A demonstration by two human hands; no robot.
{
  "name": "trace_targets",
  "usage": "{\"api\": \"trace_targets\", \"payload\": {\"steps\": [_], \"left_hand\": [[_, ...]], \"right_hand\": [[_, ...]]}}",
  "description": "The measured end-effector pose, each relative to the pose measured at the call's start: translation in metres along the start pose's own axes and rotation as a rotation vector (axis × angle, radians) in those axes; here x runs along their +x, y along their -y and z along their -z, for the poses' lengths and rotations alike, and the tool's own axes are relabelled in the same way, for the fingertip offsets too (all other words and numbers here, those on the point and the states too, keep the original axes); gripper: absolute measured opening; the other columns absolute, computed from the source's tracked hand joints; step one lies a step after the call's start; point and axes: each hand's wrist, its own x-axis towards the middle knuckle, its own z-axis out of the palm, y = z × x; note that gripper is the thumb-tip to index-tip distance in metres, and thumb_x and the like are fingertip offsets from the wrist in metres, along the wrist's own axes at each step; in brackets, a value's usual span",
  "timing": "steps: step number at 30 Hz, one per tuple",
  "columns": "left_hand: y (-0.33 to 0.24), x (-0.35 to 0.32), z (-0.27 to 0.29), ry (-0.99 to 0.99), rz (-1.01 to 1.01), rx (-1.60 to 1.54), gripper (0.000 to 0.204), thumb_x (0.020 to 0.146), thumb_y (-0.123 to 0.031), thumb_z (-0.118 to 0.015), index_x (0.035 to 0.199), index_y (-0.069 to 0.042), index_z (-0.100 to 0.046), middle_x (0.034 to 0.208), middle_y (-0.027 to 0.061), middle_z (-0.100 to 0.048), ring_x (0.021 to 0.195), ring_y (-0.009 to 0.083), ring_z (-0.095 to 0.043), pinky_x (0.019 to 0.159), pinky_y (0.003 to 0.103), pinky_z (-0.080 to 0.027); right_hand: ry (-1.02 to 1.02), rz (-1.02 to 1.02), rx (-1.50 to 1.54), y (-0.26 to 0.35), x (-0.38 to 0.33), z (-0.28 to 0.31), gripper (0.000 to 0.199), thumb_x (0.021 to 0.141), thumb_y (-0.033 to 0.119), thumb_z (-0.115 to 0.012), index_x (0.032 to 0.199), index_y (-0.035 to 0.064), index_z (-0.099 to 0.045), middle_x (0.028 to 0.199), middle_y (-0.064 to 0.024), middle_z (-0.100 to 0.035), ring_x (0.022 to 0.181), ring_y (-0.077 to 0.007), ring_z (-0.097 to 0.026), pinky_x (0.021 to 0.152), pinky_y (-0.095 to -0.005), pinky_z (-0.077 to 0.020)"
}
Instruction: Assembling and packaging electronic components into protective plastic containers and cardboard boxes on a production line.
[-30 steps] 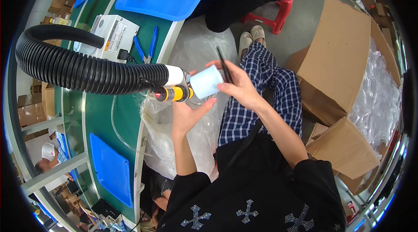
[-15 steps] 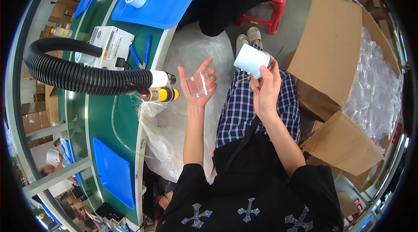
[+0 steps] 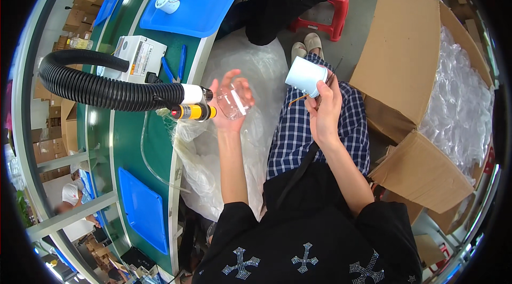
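Note:
A clear plastic cup-shaped cover (image 3: 233,104) rests in my left hand (image 3: 229,123), with its fingers curled around it and the palm turned up. That hand is right beside the white end of a black corrugated hose (image 3: 193,94) and the yellow-and-black cylinder (image 3: 194,112) fixed under it. My right hand (image 3: 326,113) grips a pale blue-white cylindrical housing (image 3: 305,76) by its lower right end, above my lap. Thin wires (image 3: 298,99) hang from the housing near my fingers. The housing lies tilted, apart from the clear cover.
The hose runs from a white box (image 3: 143,57) on the green bench (image 3: 128,140). Blue-handled pliers (image 3: 175,65) lie nearby. Two white cylinders sit on a blue tray (image 3: 213,12). An open carton (image 3: 400,60) of clear plastic parts stands right. Another person sits ahead on a red stool (image 3: 336,14).
My left hand has shifted left with the clear cover, up to the hose end, and the cover has turned. My right hand and the housing have barely moved.

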Motion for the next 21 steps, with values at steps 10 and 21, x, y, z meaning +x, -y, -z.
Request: {"api": "trace_targets", "payload": {"steps": [10,21], "left_hand": [[0.027,-0.029,-0.020,-0.185,-0.180,1.085,0.036,0.091,-0.022,-0.042,0.117,0.003,-0.046,0.093,0.0174,-0.064,0.076,0.0180,-0.061,0.068,0.027,-0.047],[0.044,-0.023,-0.067,0.087,-0.204,1.325,0.040,0.093,-0.029,-0.036,0.116,0.001,-0.050,0.092,0.0146,-0.065,0.082,0.0208,-0.063,0.073,0.031,-0.047]], "right_hand": [[0.067,0.057,0.086,0.004,-0.013,-0.016,0.032,0.088,0.018,-0.042,0.117,0.0057,-0.040,0.089,-0.0036,-0.048,0.053,-0.0053,-0.032,0.044,-0.0188,-0.0249],[0.461,0.047,-0.331,0.021,-0.028,0.033,0.040,0.073,0.010,-0.065,0.107,-0.0024,-0.048,0.095,-0.0040,-0.047,0.084,-0.0091,-0.047,0.068,-0.0201,-0.0439]]}}
